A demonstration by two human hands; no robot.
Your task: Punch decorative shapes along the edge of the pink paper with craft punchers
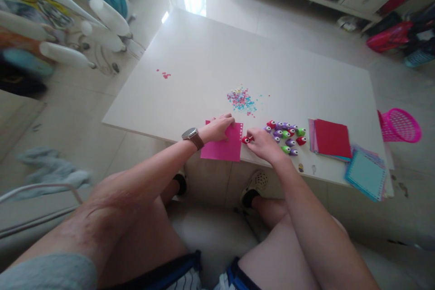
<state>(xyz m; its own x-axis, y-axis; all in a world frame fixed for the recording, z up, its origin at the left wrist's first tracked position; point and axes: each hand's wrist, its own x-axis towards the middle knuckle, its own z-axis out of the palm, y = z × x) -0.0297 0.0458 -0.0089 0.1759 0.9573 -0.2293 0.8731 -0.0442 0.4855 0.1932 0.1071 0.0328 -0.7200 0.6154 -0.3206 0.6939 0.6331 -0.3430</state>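
My left hand point(219, 129) lies flat, fingers spread, pinning the pink paper sheet point(222, 145) at the bench's point(204, 63) near edge. My right hand point(263, 142) pinches a small red punch point(247, 139) against the sheet's right edge, just beside the cluster of punches point(285, 136).
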